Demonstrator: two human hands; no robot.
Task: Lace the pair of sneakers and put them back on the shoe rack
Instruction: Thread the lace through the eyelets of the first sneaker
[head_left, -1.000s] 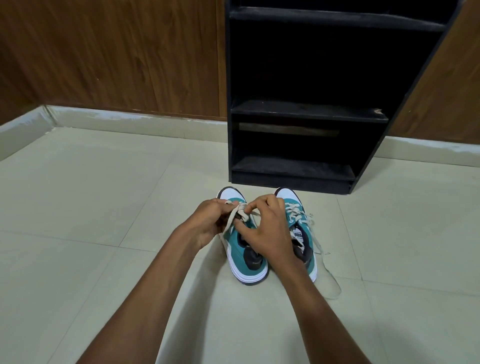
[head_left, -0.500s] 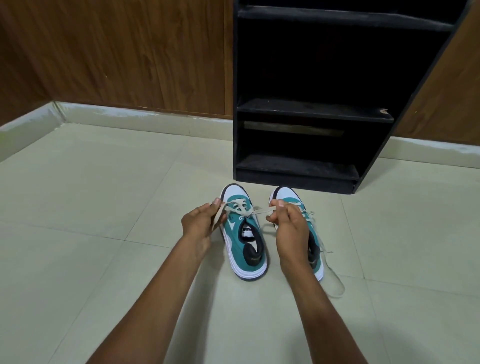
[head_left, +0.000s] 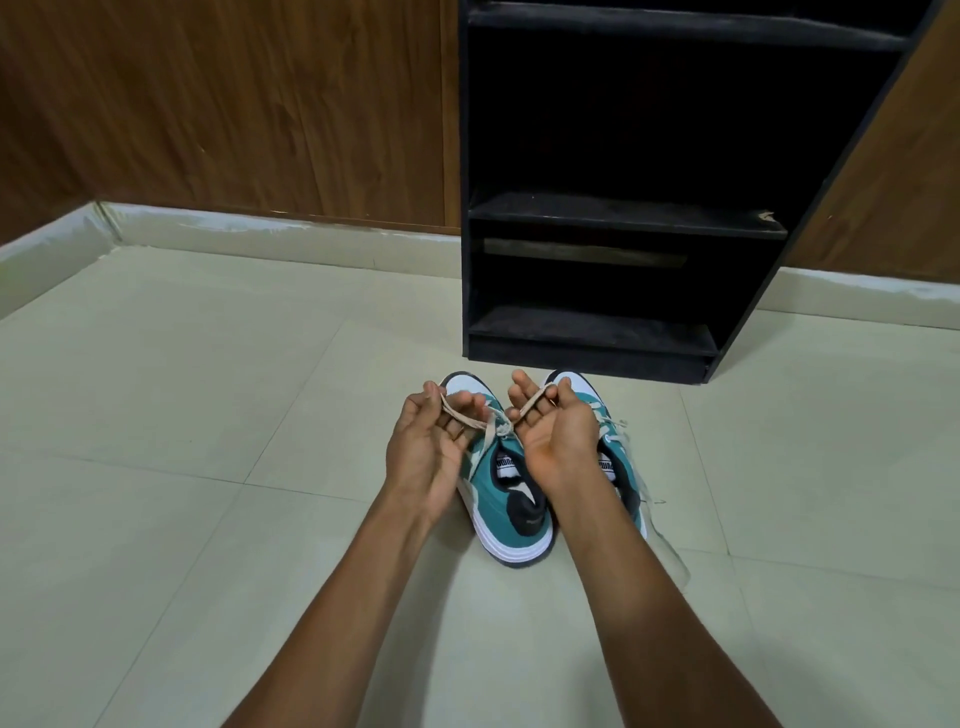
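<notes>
Two teal, white and black sneakers stand side by side on the tiled floor, toes toward the black shoe rack (head_left: 592, 332). The left sneaker (head_left: 506, 499) has a beige lace (head_left: 470, 420) knotted at its middle. My left hand (head_left: 434, 441), palm up, holds one end of that lace. My right hand (head_left: 553, 431), also palm up, holds the other end over the fingers. The right sneaker (head_left: 618, 457) is partly hidden behind my right hand; its lace trails loose on the floor to the right.
The rack's shelves hold nothing and stand against a wood-panelled wall (head_left: 223, 104). A pale skirting (head_left: 260, 228) runs along the wall's foot. Cream floor tiles (head_left: 182, 415) spread on all sides of the shoes.
My hands were close together over the left sneaker, then pulled apart with the lace ends. Now both palms face up, with the lace ends across my fingers.
</notes>
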